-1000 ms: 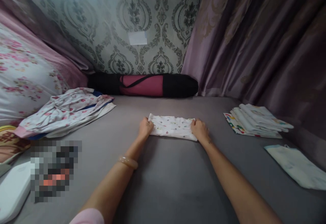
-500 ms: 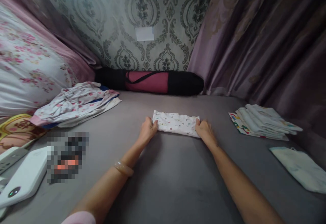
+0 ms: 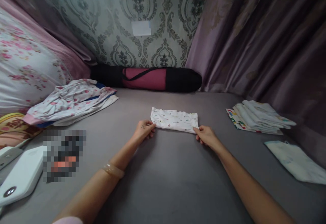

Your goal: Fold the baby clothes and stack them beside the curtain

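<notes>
A white cloth [image 3: 175, 119] with small coloured prints lies folded into a long rectangle on the grey sheet. My left hand [image 3: 145, 129] pinches its near left corner between thumb and fingers. At the near right corner, my right hand [image 3: 206, 135] grips the edge in the same way, thumb on top. The fingertips under the cloth are hidden. A pale bangle [image 3: 113, 170] circles my left wrist.
A stack of folded cloths [image 3: 262, 115] lies to the right, with a pale folded cloth [image 3: 295, 161] nearer. Rumpled clothes [image 3: 71, 98] and a white power bank [image 3: 24, 174] are at left. A black and maroon bag [image 3: 145, 78] lies along the patterned wall.
Both hands have slid from the short side edges of the cloth toward its near corners. The cloth stays folded. The whole view has shifted slightly.
</notes>
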A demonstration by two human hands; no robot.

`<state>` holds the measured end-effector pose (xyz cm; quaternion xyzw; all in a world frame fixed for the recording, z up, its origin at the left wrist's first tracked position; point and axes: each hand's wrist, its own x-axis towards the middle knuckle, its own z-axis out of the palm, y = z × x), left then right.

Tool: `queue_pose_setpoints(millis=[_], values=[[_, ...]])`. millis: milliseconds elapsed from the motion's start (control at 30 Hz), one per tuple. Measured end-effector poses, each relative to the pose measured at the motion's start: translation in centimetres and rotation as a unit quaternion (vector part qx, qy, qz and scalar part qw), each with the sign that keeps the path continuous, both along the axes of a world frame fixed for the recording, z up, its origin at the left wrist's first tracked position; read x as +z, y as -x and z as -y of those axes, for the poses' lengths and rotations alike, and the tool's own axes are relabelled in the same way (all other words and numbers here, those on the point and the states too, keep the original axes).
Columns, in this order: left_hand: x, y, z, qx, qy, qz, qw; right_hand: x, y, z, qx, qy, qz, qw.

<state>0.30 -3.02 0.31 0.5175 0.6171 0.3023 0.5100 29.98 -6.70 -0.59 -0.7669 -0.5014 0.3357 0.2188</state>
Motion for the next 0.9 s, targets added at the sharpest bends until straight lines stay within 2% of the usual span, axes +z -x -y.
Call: queue_pose_setpoints(millis=[200, 267, 367, 467, 533, 633, 700, 767, 833, 900], values=[[1.5, 1.9, -1.1, -0.08, 0.082, 0.047, 0.992, 1.7, -1.1, 0.2, 0.026, 0.05, -0.038, 0.998], [2.0, 2.4, -1.6, -0.108, 0.095, 0.021, 0.989, 2.1, -1.4, 0.3, 0.034, 0.06, -0.05, 0.996], [2.3, 2.6, -2.0, -0.139, 0.074, -0.048, 0.986, 2.4, -1.7, 0.4, 0.034, 0.068, -0.055, 0.996], [2.4, 2.8, -2.1, -0.16, 0.046, -0.129, 0.978, 2.8, -2.0, 0.3, 0.042, 0.082, -0.001, 0.996], [2.6, 2.7, -1.9, -0.146, -0.023, -0.207, 0.967, 3.1, -1.8, -0.1, 0.04, 0.046, 0.113, 0.992], [2.9, 1.3, -1.8, -0.126, -0.217, -0.306, 0.918, 3.5, -0.1, -1.1, 0.053, -0.109, 0.264, 0.957], [2.9, -0.6, -2.0, -0.179, -0.314, -0.326, 0.873, 3.4, 2.1, -2.1, 0.138, -0.202, 0.252, 0.936], [2.4, -2.7, -2.3, -0.254, -0.36, -0.329, 0.835, 2.9, 4.7, -3.0, 0.258, -0.249, 0.202, 0.912], [1.5, -4.4, -2.9, -0.282, -0.37, -0.331, 0.821, 2.1, 6.9, -3.7, 0.32, -0.253, 0.185, 0.894], [0.3, -5.3, -3.5, -0.284, -0.367, -0.331, 0.822, 1.2, 8.2, -4.3, 0.332, -0.227, 0.204, 0.893]])
